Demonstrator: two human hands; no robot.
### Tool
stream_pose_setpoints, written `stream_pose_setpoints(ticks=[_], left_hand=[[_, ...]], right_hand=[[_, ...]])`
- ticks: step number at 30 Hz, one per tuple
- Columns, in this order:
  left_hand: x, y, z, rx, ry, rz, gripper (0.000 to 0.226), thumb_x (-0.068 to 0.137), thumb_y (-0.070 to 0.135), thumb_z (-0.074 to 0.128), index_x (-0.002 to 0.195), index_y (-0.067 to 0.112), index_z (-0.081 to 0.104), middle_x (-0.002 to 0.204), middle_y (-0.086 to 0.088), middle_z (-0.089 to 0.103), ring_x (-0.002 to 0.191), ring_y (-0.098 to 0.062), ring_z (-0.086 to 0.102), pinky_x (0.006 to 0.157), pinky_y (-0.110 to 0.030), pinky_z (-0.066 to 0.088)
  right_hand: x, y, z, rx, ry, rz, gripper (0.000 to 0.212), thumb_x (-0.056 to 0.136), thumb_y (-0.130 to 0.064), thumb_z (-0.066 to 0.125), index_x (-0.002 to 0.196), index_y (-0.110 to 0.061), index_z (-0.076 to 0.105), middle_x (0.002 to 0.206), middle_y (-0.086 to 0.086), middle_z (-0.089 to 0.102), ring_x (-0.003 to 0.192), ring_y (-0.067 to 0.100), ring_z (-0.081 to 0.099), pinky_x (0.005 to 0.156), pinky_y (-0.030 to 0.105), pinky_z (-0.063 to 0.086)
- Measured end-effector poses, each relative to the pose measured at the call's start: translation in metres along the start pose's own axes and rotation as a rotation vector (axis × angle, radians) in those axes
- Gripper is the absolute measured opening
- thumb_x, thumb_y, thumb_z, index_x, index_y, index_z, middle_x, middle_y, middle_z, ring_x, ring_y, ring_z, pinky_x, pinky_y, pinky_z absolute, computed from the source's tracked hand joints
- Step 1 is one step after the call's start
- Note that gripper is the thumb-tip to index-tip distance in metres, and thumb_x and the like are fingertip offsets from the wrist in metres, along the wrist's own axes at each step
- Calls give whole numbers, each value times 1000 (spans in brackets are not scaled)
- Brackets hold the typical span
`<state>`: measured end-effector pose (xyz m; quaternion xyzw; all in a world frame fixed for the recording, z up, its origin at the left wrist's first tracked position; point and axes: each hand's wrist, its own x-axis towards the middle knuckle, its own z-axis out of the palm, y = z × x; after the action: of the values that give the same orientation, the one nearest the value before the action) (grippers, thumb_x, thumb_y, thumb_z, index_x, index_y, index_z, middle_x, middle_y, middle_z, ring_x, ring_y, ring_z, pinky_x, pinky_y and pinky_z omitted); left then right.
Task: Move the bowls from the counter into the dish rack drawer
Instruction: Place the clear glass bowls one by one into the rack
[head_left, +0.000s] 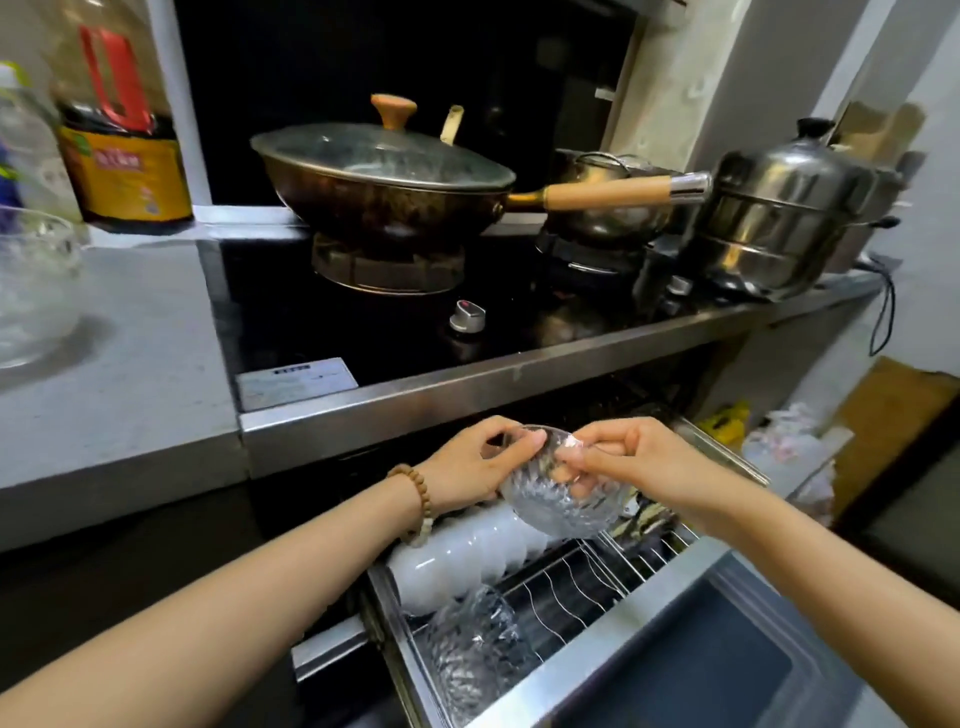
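A small clear ribbed glass bowl (563, 501) is held tilted above the open dish rack drawer (597, 587), just under the counter edge. My left hand (470, 462) grips its left rim, and my right hand (631, 457) pinches its right rim with fingers inside it. In the wire rack below stand a row of white bowls (467, 558) on edge and clear ribbed glass bowls (470, 642) in front of them. Another clear glass bowl (34, 291) sits on the counter at the far left.
A lidded wok (384, 179) with a long handle, a small pot (608, 208) and a steel steamer pot (784, 213) stand on the stove above the drawer. Bottles (119, 135) stand at the back left. Bags and cardboard (810, 441) lie on the floor at the right.
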<state>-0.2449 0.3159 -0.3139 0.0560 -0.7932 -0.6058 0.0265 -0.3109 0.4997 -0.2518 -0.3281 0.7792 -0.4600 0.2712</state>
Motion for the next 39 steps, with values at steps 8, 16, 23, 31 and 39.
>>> stream_pose_setpoints(ticks=[8, 16, 23, 31, 39], left_hand=[[15, -84, 32, 86, 2, -197, 70, 88, 55, 45, 142, 14, 28, 140, -5, 48, 122, -18, 50, 103, -31, 39], [-11, -162, 32, 746, -19, -128, 95, 78, 72, 46, 148, 21, 8, 158, -1, 9, 144, -20, 9, 117, -36, 5], [-15, -204, 40, 921, -68, -138, 121, 57, 95, 22, 149, 19, -3, 159, -1, -6, 144, -17, -14, 113, -44, -16], [-16, -222, 48, 1043, -5, -78, 118, 57, 97, 7, 149, 23, 6, 159, 6, 2, 144, -18, -15, 112, -48, -17], [-16, -223, 49, 1054, 13, -71, 117, 58, 96, 6, 149, 22, 6, 159, 6, 2, 144, -20, -15, 113, -47, -16]], right_hand=[[31, 81, 7, 206, 69, 363, 18, 85, -23, 65, 96, -11, 73, 73, -6, 75, 56, 0, 64, 54, 12, 46], [64, 132, 22, 190, 41, 588, 24, 86, -24, 65, 100, -6, 70, 85, -2, 75, 71, 7, 66, 70, 21, 50], [86, 155, 35, 158, -44, 729, 24, 86, -19, 64, 104, -2, 65, 77, -2, 72, 64, 8, 61, 54, 17, 46], [103, 173, 45, 107, -207, 804, 13, 90, -22, 59, 93, -11, 66, 82, -5, 68, 64, 5, 53, 55, 15, 42], [110, 194, 62, 124, -295, 858, 17, 96, -19, 50, 90, -13, 64, 80, -5, 61, 56, 2, 52, 51, 13, 39]])
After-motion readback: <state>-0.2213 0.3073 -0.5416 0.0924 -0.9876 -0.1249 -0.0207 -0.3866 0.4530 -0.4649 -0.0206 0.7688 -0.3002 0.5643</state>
